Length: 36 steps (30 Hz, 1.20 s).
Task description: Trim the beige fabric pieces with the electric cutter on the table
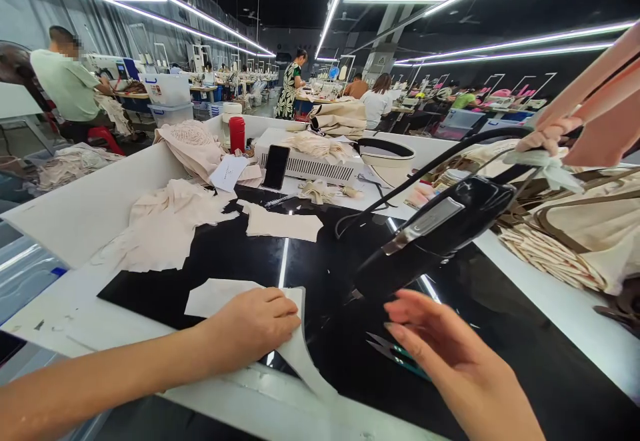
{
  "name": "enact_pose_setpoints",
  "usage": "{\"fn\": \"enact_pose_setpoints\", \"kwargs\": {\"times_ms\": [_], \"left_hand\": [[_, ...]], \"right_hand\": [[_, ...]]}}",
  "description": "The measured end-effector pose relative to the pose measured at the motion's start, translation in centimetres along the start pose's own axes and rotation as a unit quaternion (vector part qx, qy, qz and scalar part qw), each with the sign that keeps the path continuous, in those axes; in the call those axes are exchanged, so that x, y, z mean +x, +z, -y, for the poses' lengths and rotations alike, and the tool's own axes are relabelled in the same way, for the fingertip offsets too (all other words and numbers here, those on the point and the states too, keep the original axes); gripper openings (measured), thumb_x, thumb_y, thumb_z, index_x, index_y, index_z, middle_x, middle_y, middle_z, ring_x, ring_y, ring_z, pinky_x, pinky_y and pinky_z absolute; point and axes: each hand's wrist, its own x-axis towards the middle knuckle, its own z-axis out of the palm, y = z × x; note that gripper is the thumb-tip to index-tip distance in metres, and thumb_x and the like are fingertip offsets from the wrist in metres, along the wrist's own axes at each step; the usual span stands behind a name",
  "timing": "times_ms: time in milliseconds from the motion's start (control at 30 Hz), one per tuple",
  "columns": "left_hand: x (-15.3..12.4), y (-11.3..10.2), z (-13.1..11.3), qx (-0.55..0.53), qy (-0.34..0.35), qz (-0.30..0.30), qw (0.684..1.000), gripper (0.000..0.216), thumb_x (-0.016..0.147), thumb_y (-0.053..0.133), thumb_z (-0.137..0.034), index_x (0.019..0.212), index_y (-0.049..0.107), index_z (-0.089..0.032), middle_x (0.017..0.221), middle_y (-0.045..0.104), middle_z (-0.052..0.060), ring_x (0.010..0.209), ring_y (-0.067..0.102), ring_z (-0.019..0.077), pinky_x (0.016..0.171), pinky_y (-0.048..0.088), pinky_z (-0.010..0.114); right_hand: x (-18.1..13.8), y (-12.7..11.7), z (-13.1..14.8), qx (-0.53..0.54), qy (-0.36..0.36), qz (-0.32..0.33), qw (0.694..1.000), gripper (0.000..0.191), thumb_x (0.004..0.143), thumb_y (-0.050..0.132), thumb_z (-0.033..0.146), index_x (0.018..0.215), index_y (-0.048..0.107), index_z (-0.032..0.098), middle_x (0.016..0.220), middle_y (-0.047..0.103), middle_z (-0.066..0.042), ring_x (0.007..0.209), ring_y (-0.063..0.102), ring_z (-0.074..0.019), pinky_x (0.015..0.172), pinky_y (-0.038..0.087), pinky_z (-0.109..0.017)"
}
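Note:
My left hand [265, 324] lies on a white curved cut piece [220, 296] near the front edge of the glossy black board [345, 361]. Its fingers are curled and pressed together over the piece, whose narrow tail [313, 371] sweeps toward the front edge. My right hand [435, 341] is raised above the board, thumb and fingers apart, holding nothing. Just left of and partly under it lie small scissors [395, 351] with teal handles. Beyond its fingertips a black corded tool [430, 234] with a metal panel leans at a slant, a pink fabric tie knotted at its upper end.
A cream cut piece [283, 223] lies farther back on the board. Crumpled cream fabric [165, 221] sits at left. Behind are a phone [276, 166], a vented white box [310, 166] and a red bottle [237, 134]. Fabric stacks [555, 254] stand right. Other people work farther off.

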Motion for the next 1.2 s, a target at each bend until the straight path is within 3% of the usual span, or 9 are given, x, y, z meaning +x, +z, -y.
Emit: {"fn": "enact_pose_setpoints", "kwargs": {"times_ms": [67,133,233,367,567,833,1200], "left_hand": [[-0.1,0.3,-1.0,0.018,0.003,0.001,1.0,0.015,0.104,0.058,-0.006,0.1,0.068,-0.017,0.1,0.071,0.008,0.092,0.068,0.0204,0.086,0.058,0.032],[0.1,0.8,-1.9,0.035,0.015,0.006,0.999,0.017,0.102,0.058,-0.003,0.097,0.067,-0.017,0.096,0.07,0.007,0.087,0.067,0.0201,0.083,0.057,0.032],[0.4,1.5,-2.8,0.047,0.035,0.003,0.998,0.017,0.103,0.059,-0.003,0.098,0.066,-0.017,0.095,0.07,0.006,0.087,0.067,0.0203,0.084,0.056,0.033],[1.1,1.6,-3.2,0.047,0.026,-0.024,0.998,0.011,0.107,0.059,-0.011,0.109,0.068,-0.017,0.112,0.075,0.01,0.102,0.07,0.0222,0.087,0.056,0.034],[1.5,1.1,-3.1,0.056,0.021,-0.062,0.996,0.018,0.111,0.061,-0.026,0.112,0.071,-0.012,0.118,0.079,0.011,0.101,0.073,0.0225,0.074,0.057,0.034],[1.2,1.3,-3.5,0.045,0.012,-0.093,0.995,0.023,0.114,0.057,-0.028,0.116,0.072,-0.01,0.12,0.081,0.009,0.104,0.073,0.0218,0.08,0.057,0.033],[1.0,1.2,-3.7,0.053,0.005,-0.116,0.992,0.022,0.112,0.062,-0.029,0.114,0.073,-0.01,0.119,0.08,0.008,0.103,0.073,0.0204,0.081,0.058,0.033]], "right_hand": [[1.1,0.7,0.7,0.036,-0.051,-0.041,0.997,0.08,0.061,0.1,0.061,0.13,0.072,0.031,0.11,0.078,-0.006,0.092,0.075,-0.0255,0.087,0.068,-0.04],[2.0,2.1,2.1,0.088,-0.108,-0.052,0.989,0.09,0.058,0.102,0.061,0.134,0.065,0.031,0.118,0.075,-0.006,0.102,0.075,-0.0269,0.089,0.067,-0.041],[2.5,4.8,4.9,0.156,-0.177,-0.036,0.971,0.073,0.071,0.098,0.057,0.129,0.064,0.031,0.126,0.075,-0.007,0.109,0.076,-0.0272,0.091,0.066,-0.042],[2.8,7.3,7.3,0.19,-0.245,-0.116,0.944,0.037,0.086,0.091,0.042,0.106,0.063,0.028,0.097,0.076,0.003,0.071,0.071,-0.016,0.067,0.063,-0.032],[3.5,9.4,6.6,0.205,-0.236,-0.074,0.947,0.04,0.084,0.092,0.034,0.106,0.059,0.028,0.088,0.072,0.005,0.064,0.065,-0.0134,0.064,0.059,-0.03],[3.5,10.9,5.8,0.264,-0.216,-0.032,0.939,0.053,0.088,0.084,0.037,0.131,0.054,0.031,0.086,0.069,0.007,0.063,0.066,-0.0131,0.061,0.059,-0.03],[2.9,10.9,6.4,0.309,-0.217,-0.021,0.926,0.051,0.084,0.091,0.043,0.124,0.061,0.031,0.08,0.069,0.007,0.058,0.066,-0.0142,0.052,0.058,-0.028]]}}
